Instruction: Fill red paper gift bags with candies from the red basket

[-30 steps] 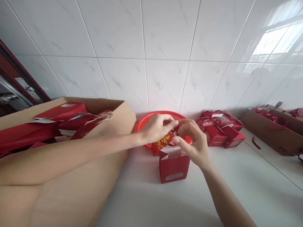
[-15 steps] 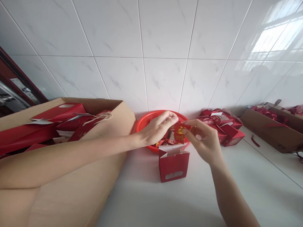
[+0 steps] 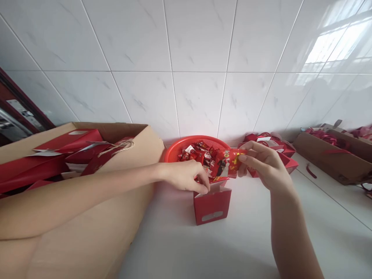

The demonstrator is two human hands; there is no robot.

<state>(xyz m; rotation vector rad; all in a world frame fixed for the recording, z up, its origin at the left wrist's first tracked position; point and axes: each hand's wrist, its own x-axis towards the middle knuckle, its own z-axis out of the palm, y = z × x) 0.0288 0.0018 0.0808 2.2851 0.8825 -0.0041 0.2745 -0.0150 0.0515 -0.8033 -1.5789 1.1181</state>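
Between the thumb and fingers of my right hand is a shiny red candy packet with printed bride-and-groom figures and yellow lettering. It hangs above and behind a small red gift box, which stands upright with its top open and an oval window low on its front. My left hand is at the box's left top edge, thumb and fingertips closed together on the rim; the exact contact is partly hidden. Behind both hands, a red plastic basket contains many small wrapped candies.
At left stands a large cardboard carton with red boxes in it. More red gift boxes with ribbons sit to the right. Farther right is a brown cardboard box with dark red ribbons; a loose ribbon strip lies nearby.
My left hand has come down from over the basket to the gift box's rim. My right hand has moved slightly right with the packet, turning its printed face into view.
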